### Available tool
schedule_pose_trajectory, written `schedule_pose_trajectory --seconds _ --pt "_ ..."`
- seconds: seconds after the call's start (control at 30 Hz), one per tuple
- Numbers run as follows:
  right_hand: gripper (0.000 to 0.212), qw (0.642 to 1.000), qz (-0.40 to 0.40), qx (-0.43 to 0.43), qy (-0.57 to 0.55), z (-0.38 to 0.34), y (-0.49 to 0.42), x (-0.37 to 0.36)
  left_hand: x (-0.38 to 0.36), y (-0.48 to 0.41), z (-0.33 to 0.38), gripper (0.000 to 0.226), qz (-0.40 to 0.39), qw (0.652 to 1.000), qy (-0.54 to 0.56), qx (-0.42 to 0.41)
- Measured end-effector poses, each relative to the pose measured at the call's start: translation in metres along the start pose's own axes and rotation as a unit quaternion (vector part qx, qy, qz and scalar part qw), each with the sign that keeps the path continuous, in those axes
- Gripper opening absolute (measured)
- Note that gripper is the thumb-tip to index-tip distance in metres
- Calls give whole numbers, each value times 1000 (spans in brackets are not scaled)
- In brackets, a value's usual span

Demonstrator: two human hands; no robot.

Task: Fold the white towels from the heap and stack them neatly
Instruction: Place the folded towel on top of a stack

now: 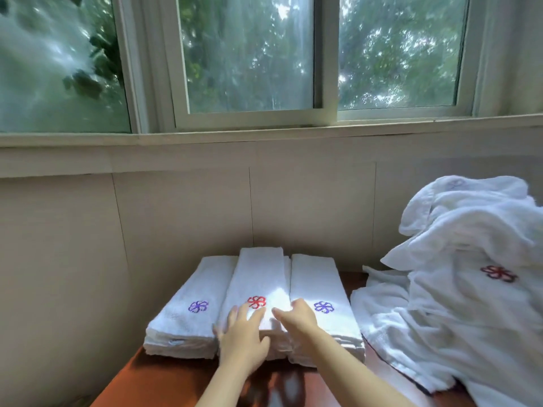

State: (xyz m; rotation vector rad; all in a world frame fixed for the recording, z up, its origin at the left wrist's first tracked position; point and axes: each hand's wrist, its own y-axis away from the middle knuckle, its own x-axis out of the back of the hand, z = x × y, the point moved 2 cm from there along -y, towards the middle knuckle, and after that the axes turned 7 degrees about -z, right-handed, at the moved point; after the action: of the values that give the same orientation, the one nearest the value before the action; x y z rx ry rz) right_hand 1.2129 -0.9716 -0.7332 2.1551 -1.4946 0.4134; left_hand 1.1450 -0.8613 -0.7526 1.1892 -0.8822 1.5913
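from the head view, the left hand [241, 333] and right hand [296, 320] lie open and flat, gripping nothing, on the near end of the middle folded towel [258, 277], whose long axis runs away toward the wall, heap [458, 289] to the right.

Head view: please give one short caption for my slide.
Both hands, left and right, press the middle stack of three folded towel stacks; unfolded heap at right.
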Motion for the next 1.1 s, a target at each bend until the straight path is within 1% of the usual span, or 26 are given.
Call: schedule_pose_trajectory --seconds 0.07,0.13,0.17,0.2,0.23,0.27,0.3,0.33,0.37,0.4,0.47,0.5,0.6,0.67,0.7,0.73,0.8,0.83,0.9,0.97,1.03,1.1 --pt "42 999 -12 -39 2 -4 -4 2 3 -1 -9 77 18 993 93 68" --pt "32 997 -36 -58 -32 -8 -12 5 7 -9 -21 81 8 981 160 108" --pt "25 994 -43 -58 -80 -8 -20 6 11 -14 -26 80 -4 978 181 107" --pt "18 985 -46 -55 -155 -9 -27 7 15 -21 -30 78 -9 975 200 96" --pt "17 967 -48 -66 -240 -8 -32 6 19 -27 -34 75 -5 972 219 80" --pt "16 951 -56 -76 -294 -7 -33 4 23 -33 -38 69 9 968 242 66" --pt "15 946 -68 -75 -308 -3 -34 1 27 -38 -42 63 33 962 267 51" --pt "14 955 -69 -78 -277 0 -35 0 30 -40 -46 59 55 955 288 37" --pt "14 969 -67 -82 -221 2 -34 -1 31 -42 -48 55 67 953 294 21" --pt "12 979 -68 -84 -170 3 -32 1 30 -43 -50 53 63 956 287 6" --pt "5 985 -91 -90 -115 -2 -29 4 23 -45 -52 48 47 965 259 -17" --pt "5 984 -109 -89 -106 -6 -28 7 18 -44 -52 47 47 967 251 -20" --pt "10 976 -142 -78 -148 -13 -29 8 8 -40 -57 54 61 961 268 -10" --pt "13 972 -137 -81 -173 -13 -31 8 7 -38 -59 65 57 957 283 1" --pt "10 968 -136 -81 -195 -13 -32 7 9 -38 -59 69 54 956 288 3" --pt "8 957 -141 -83 -240 -12 -32 7 12 -40 -60 72 51 954 296 1" --pt "13 921 -154 -86 -347 -10 -30 5 18 -44 -61 76 45 950 308 -9" --pt "13 911 -162 -90 -369 -8 -28 5 20 -46 -63 75 44 950 309 -14" --pt "11 908 -185 -110 -360 -1 -23 2 23 -49 -68 70 47 949 311 -13" --pt "12 911 -203 -127 -336 4 -19 2 22 -49 -71 61 45 946 320 15" --pt "11 931 -188 -128 -284 1 -22 5 17 -46 -69 58 10 947 316 59" --pt "6 957 -154 -138 -203 -8 -23 7 14 -42 -61 54 -33 956 279 88"
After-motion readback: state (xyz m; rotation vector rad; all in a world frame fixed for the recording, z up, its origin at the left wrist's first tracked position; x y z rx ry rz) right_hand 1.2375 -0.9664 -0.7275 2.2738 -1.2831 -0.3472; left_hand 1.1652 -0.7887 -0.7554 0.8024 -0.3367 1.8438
